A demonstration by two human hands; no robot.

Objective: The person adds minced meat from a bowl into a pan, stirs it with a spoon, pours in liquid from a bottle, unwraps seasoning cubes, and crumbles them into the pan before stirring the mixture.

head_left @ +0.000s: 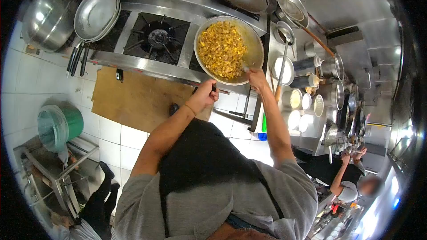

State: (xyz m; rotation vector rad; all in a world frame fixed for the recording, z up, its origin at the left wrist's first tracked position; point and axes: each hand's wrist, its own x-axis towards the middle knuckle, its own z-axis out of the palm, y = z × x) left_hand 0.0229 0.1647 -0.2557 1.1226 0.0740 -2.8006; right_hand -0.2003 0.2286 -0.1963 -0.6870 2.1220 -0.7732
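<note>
A wide metal pan (255,49) sits over the right part of the stove, full of a chopped yellow and brown food mix (222,49). My left hand (203,97) is closed round the pan's dark handle at its near side. At the pan's lower right rim is my right hand (258,80), fingers closed. A small pale tip shows beside those fingers, over the food's edge; it looks like part of a utensil, but I cannot make out its kind.
Left of the pan is a bare gas burner (159,38), then stacked frying pans (95,15) with handles jutting forward. A long-handled ladle (284,58) and several containers line the right counter. A green bucket (69,122) stands lower left. Another person (342,178) works at right.
</note>
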